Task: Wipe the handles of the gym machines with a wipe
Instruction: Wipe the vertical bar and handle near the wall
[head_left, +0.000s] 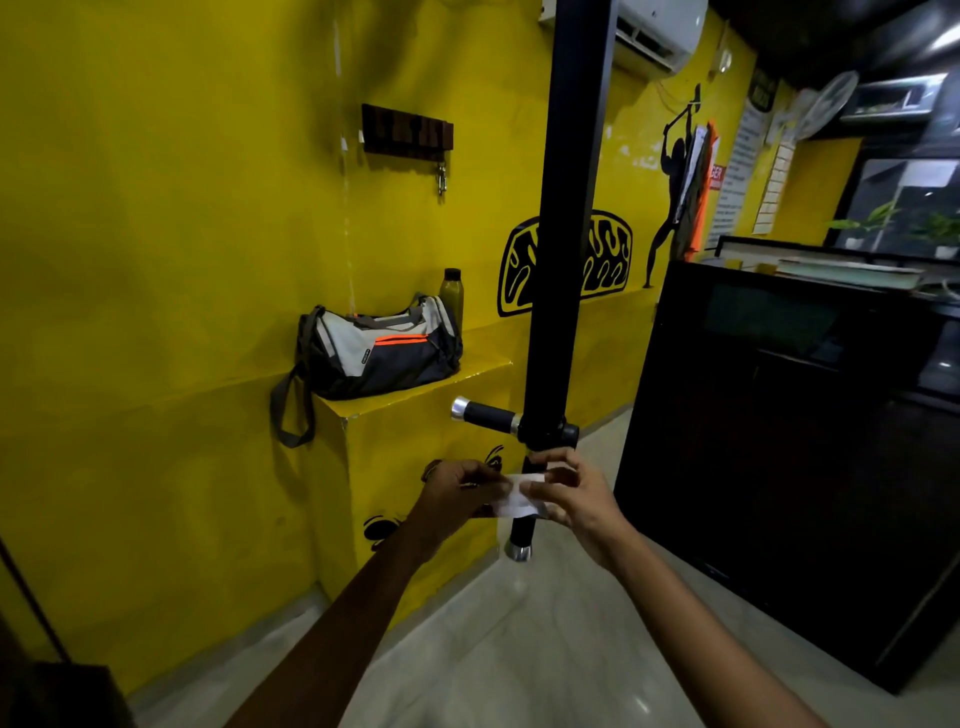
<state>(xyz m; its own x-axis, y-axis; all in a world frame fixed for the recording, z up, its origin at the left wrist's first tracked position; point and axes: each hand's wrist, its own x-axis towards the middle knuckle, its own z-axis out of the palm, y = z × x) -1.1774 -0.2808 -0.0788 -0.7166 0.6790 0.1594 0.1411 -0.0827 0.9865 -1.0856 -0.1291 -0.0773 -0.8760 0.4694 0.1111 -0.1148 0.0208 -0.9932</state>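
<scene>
A black machine bar (563, 208) hangs down the middle of the view. It carries a side handle (485, 415) with a black grip and silver end cap, pointing left, and a lower handle (521, 535) with a silver cap pointing down. A small white wipe (514, 496) is stretched in front of the lower handle. My left hand (457, 491) pinches its left edge, and my right hand (569, 493) pinches its right edge. Both hands sit just below the bar's joint. The upper part of the lower handle is hidden behind the wipe and fingers.
A yellow ledge (467, 384) on the yellow wall holds a grey and black gym bag (379, 351) and a dark bottle (452, 296). A black counter (779, 441) stands on the right. Pale floor tiles (519, 649) lie below my arms.
</scene>
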